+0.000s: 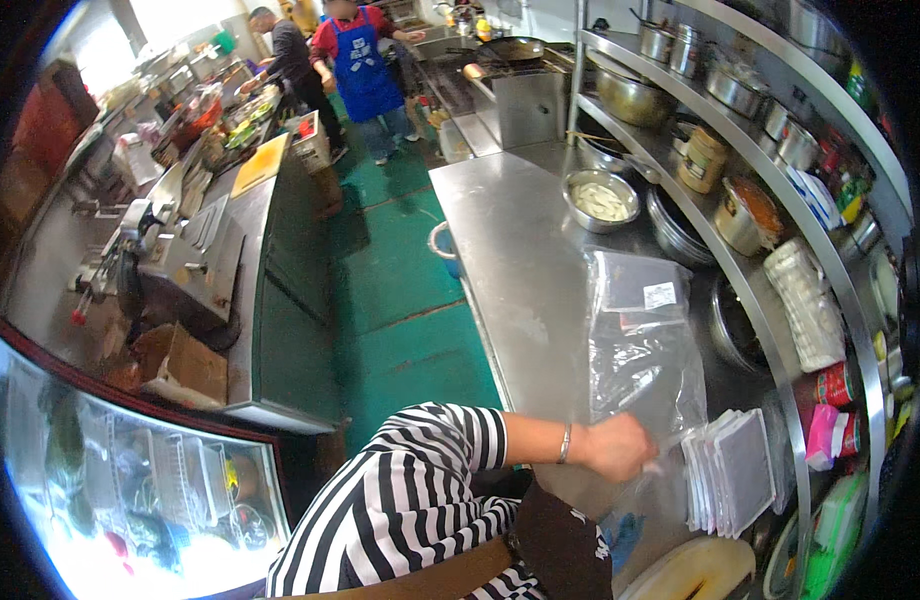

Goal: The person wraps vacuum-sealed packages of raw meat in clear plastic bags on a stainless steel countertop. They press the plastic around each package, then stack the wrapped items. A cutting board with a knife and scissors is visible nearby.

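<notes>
My left hand [617, 448], with a metal bracelet at the wrist, is closed on thin clear plastic film beside the near end of a large clear plastic bag [640, 360]. The bag lies on the stainless steel table [520, 247] and has a flat grey packet with a white label at its far end. Just right of the hand stands a row of flat wrapped packets [730, 472], leaning together. The hand is slightly blurred, and its fingertips are partly hidden. My right hand is out of view.
A round cutting board [692, 574] lies at the near edge. Steel shelving [745, 277] with pots and jars lines the right. A steel bowl of pale pieces [601, 201] stands farther back. Two people, one in a blue apron [359, 64], stand in the aisle; a lit display fridge [152, 480] is left.
</notes>
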The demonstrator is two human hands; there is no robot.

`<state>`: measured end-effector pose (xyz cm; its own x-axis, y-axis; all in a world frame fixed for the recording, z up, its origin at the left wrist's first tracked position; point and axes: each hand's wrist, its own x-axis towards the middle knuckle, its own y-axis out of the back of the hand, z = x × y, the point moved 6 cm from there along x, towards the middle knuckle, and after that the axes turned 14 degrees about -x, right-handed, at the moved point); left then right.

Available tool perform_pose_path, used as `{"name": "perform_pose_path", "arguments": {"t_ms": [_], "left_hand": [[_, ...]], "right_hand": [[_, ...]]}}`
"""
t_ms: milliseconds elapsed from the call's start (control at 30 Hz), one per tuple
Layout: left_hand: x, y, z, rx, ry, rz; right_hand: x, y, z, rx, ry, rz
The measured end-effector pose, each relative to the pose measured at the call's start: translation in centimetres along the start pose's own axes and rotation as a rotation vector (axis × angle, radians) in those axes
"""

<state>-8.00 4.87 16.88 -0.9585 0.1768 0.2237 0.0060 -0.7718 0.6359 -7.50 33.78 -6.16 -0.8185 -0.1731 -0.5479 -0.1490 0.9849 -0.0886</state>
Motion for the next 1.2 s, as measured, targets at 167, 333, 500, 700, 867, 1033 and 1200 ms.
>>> {"name": "perform_pose_path", "arguments": {"t_ms": [167, 333, 500, 700, 867, 1033, 1200], "left_hand": [[-1.2, -4.7, -2.8, -0.547, 0.168, -0.132], [-5.0, -10.4, -10.8, -0.647, 0.732, -0.032], [-5.9, -9.7, -9.4, -0.118, 0.322, 0.181], [-3.0, -16.3, -0.7, 0.049, -0.156, -0.207], [-4.5, -19.3, -4.7, 0.184, -0.020, -0.274], [-4.5, -18.6, -4.5, 0.163, 0.003, -0.330], [-4.1, -18.5, -5.1, 0.121, -0.012, -0.286]], "right_hand": [[2.1, 1.8, 1.7, 0.162, 0.005, -0.117], [-3.6, -1.3, -5.2, -0.508, 0.006, 0.017], [-1.8, -2.0, -6.9, -0.700, 0.276, 0.328], [-3.0, -1.9, -8.4, -1.221, 0.351, 0.582], [-2.6, -6.1, -7.8, -1.451, 0.659, 0.379], [-0.9, -6.2, -5.9, -1.516, 0.497, 0.320], [-0.4, -6.5, -6.3, -1.607, 0.479, 0.334]]}}
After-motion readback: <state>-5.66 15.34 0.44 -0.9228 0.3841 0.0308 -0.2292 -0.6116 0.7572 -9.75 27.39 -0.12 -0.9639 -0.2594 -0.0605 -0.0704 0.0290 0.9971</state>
